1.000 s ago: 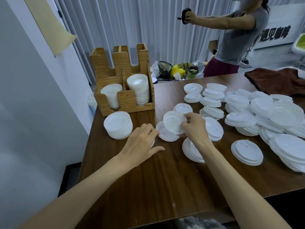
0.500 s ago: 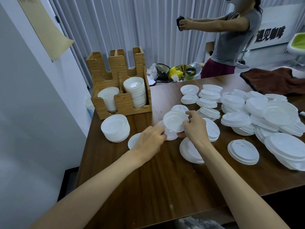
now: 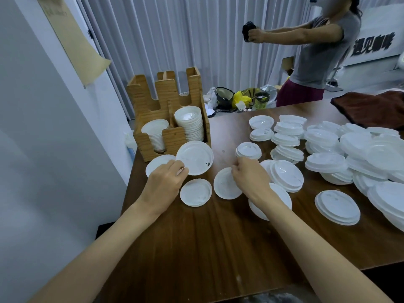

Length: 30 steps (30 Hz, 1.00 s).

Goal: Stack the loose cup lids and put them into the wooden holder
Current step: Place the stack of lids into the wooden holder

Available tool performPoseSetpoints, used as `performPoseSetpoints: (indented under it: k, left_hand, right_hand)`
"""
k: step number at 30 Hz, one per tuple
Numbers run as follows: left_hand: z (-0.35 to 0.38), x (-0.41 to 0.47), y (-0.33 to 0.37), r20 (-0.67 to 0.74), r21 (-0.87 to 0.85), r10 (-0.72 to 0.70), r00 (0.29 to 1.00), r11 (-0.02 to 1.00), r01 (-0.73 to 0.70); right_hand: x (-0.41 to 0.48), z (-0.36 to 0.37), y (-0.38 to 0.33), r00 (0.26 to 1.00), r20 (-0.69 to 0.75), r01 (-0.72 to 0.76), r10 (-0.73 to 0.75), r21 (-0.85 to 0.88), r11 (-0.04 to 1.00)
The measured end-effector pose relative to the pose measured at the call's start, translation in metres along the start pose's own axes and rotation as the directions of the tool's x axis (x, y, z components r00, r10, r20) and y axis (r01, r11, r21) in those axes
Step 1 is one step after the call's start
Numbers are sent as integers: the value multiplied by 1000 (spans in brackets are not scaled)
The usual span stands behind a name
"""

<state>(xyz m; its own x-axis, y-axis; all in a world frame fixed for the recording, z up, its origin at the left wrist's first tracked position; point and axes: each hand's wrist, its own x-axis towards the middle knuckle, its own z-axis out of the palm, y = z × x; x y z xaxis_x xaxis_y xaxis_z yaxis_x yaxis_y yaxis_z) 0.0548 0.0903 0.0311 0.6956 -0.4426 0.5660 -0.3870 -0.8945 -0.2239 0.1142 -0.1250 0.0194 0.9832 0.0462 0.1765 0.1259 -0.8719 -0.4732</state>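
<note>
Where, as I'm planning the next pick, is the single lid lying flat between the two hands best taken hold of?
Probably its rim, pinched from above at the near edge. The lid lies flat on the table, so only the thin rim offers purchase, and the near side is free of the left hand.

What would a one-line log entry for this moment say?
left hand: holds raised lid | right hand: grips flat lid on table | wooden holder: stacks in both front slots | loose lids: many remain
</note>
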Motion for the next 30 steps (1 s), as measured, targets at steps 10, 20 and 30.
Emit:
performPoseSetpoints:
  k: [10,20,30]
  left_hand:
    - [-23,-13,-17,-21,47,-59,998,997,60]
    - [-41,-16,-47,-198,6,-288,937,956,295]
    - [-13,-40,-60,-21,-167,-355,935,923,347]
  right_hand:
    - [15,-20,-80,878,470,-333,-95,741,583]
    - [16,-7,-113,879,448,-358,-164,846,395]
    - [22,28,-105,944,330,-236,13,646,726]
